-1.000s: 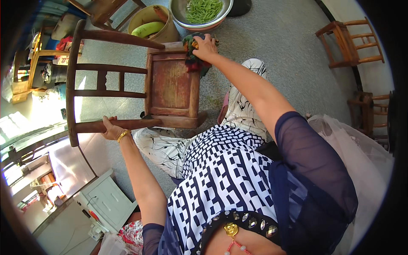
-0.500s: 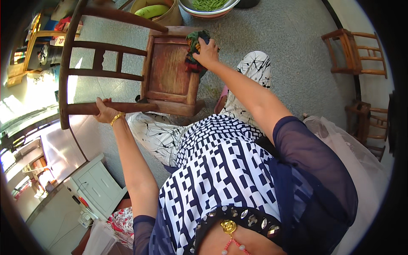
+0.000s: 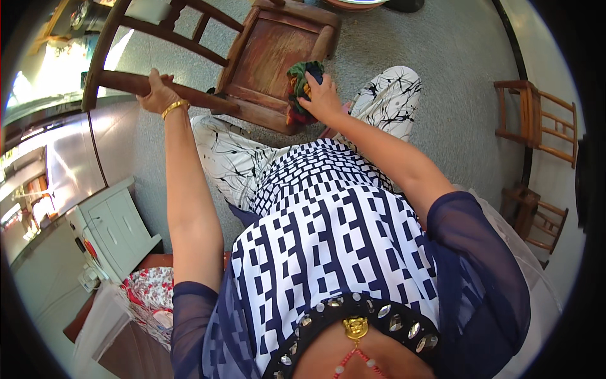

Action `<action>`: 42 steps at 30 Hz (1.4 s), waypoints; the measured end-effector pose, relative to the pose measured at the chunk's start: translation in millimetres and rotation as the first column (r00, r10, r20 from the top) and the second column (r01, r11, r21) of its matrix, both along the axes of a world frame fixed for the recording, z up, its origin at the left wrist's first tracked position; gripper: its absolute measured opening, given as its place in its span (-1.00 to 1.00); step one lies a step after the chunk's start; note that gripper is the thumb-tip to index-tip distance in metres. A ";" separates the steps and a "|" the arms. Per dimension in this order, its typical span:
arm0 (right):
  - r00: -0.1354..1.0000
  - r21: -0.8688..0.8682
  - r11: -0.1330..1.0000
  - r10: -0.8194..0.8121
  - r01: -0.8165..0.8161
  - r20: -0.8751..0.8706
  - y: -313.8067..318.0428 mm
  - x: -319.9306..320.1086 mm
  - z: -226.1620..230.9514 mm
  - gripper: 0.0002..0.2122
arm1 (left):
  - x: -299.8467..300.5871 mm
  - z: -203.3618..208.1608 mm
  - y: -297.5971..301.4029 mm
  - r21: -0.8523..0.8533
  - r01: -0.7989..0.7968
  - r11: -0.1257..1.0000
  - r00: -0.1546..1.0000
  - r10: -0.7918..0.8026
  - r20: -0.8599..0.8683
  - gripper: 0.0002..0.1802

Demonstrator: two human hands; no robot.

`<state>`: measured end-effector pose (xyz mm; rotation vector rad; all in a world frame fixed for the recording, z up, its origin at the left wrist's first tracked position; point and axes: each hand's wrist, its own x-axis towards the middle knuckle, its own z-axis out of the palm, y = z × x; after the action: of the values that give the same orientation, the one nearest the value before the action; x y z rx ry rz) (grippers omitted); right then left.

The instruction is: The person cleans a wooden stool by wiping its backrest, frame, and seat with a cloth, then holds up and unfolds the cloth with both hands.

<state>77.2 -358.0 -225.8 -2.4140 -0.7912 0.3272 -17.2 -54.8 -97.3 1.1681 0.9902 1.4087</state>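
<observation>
A reddish-brown wooden chair [image 3: 273, 55] with a worn, faded seat lies tipped in front of me, its slatted back stretching to the left. My left hand [image 3: 158, 95] is closed round the near post of the chair back; a gold bangle is on that wrist. In my right hand [image 3: 324, 101] is a crumpled, dark multicoloured cloth [image 3: 297, 85]. Fingers press the cloth against the seat's near right corner. Part of the cloth and the chair's far side are hidden or out of view.
My legs in patterned trousers [image 3: 394, 101] are spread on either side of the near chair edge. Two small wooden chairs [image 3: 527, 117] stand along the right wall. A pale cabinet [image 3: 117, 227] is at the lower left. At the top edge, a basin [image 3: 356, 5] is partly visible.
The view has shifted, so the chair appears higher. My right hand and the cloth have moved from the seat's far right corner to its near right corner. My left hand keeps its hold.
</observation>
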 end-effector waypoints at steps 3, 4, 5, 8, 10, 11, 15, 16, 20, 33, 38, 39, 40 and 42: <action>0.996 -0.004 0.996 0.093 -0.093 0.006 -7.3 -29.6 12.4 -0.35 | 0.7 -4.2 1.5 0.030 -0.014 0.999 1.000 0.014 0.023 -0.71; 0.982 -0.059 0.981 0.183 -0.185 -0.034 -11.1 -39.2 20.4 -0.37 | 0.3 -5.8 1.0 0.059 0.004 0.998 1.000 -0.005 0.018 -0.72; 0.960 -0.110 0.954 0.271 -0.278 -0.076 -12.2 -45.6 27.9 -0.39 | -0.6 -7.1 0.4 0.062 0.004 0.998 1.000 -0.005 0.016 -0.74; 0.857 -0.179 0.844 0.467 -0.506 -0.220 -3.3 -52.7 47.4 -0.45 | -4.2 -11.1 5.0 0.079 0.017 0.997 1.000 -0.019 0.017 -0.74; 0.831 -0.100 0.827 0.542 -0.554 -0.125 13.0 -46.7 60.2 -0.48 | 0.0 -11.4 2.9 0.059 0.003 0.998 1.000 -0.004 0.014 -0.71; 0.805 -0.022 0.804 0.593 -0.594 -0.029 24.5 -44.9 66.6 -0.51 | 0.4 -10.7 1.3 0.036 0.003 0.999 1.000 -0.003 0.007 -0.68; 0.751 -0.043 0.757 0.652 -0.652 0.099 87.8 -45.0 70.7 -0.51 | 1.4 -11.5 0.5 0.051 -0.018 0.999 1.000 0.019 -0.017 -0.72; 0.709 -0.040 0.712 0.702 -0.701 0.075 98.3 -45.6 65.5 -0.46 | 2.9 -10.8 -0.6 0.053 -0.021 0.998 1.000 0.021 -0.005 -0.73; 0.667 -0.072 0.689 0.719 -0.722 0.194 92.9 -50.1 42.4 -0.43 | 7.2 -7.3 -4.6 0.047 -0.014 0.999 1.000 0.014 0.012 -0.74; 0.501 -0.235 0.526 0.850 -0.817 0.160 27.4 -41.5 45.7 -0.62 | 5.0 -7.1 -7.9 0.059 -0.019 0.998 1.000 0.020 -0.010 -0.72; 0.436 -0.202 0.465 0.883 -0.862 0.170 0.1 -22.8 43.9 -0.68 | 7.0 -7.0 3.9 0.047 -0.025 0.999 1.000 0.025 0.006 -0.73; 0.435 -0.209 0.468 0.881 -0.859 0.185 -5.3 -16.6 49.4 -0.68 | 10.0 -5.3 4.1 0.057 -0.024 0.998 1.000 0.023 0.019 -0.73; 0.432 -0.213 0.438 0.899 -0.874 0.076 -5.9 -11.2 53.1 -0.65 | 8.6 -6.3 5.5 0.067 -0.011 0.998 1.000 0.012 -0.019 -0.74; 0.471 -0.160 0.452 0.876 -0.877 -0.103 -2.8 1.7 64.6 -0.60 | 5.6 -5.7 8.0 0.085 -0.008 0.996 0.991 0.019 -0.130 -0.74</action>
<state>78.9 -360.8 -161.3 -1.9100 -2.0880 0.8367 -11.6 -46.8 -103.0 1.3317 1.0397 1.4108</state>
